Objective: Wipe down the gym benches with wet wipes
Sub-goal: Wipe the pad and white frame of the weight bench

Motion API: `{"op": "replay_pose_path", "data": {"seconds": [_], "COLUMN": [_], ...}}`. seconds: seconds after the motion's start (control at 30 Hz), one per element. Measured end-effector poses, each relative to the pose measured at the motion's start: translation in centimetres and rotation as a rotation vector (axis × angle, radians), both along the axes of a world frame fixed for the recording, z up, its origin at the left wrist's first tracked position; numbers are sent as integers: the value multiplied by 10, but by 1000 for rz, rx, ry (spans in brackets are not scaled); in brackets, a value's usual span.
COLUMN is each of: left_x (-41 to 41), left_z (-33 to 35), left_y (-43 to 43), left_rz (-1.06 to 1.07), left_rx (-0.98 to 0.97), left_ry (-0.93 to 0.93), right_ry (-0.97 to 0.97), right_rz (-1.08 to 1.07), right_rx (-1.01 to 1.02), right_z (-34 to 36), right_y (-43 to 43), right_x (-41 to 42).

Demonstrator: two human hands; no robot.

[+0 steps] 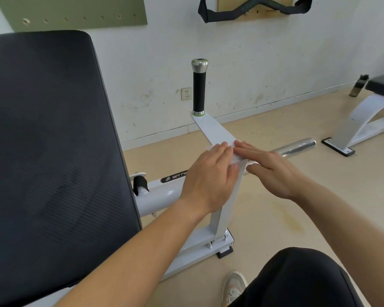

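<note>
- Filling the space to the left of both hands, the black bench pad (pixel 49 151) tilts up toward the wall.
- Under the hands, the white frame (pixel 155 196) runs out from beneath the pad; its flat white arm (pixel 213 129) reaches away from the fingertips to an upright black-grip handle (pixel 198 91).
- Beyond the right hand, a chrome bar (pixel 297 146) points right; farther right stands a second bench (pixel 381 85).
- The left hand (pixel 208 178) lies flat, fingers together, pressing on the white arm.
- The right hand (pixel 273 171) lies flat beside it, fingers extended, fingertips almost touching the left's.
- A wet wipe (pixel 210 148) shows as a pale edge at the left fingertips; whether both hands press it I cannot tell.
</note>
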State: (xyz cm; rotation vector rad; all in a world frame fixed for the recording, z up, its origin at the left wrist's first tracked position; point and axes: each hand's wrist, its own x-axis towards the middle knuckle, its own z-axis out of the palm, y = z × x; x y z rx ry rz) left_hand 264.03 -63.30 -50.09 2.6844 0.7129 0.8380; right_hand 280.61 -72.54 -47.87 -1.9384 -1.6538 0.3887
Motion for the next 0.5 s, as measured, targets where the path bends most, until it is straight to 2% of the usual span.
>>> {"op": "replay_pose_path", "data": {"seconds": [0.13,0.27,0.37,0.5], "left_x": [-2,2,6,-3], "left_z": [-17,-5,8,6], "left_y": [10,37,60,49], "left_rz": [-16,-23,-35,-69], "left_rx": [108,65,16,29], "left_ry": [117,180,259,256], "right_ry": [25,9,-71,-107], "right_rz": [31,48,49,68], "right_rx": [17,-17,-68,-42], "right_z": [-3,3,10,5], "right_y": [-2,17,38,30], "right_x": [6,10,7,4]}}
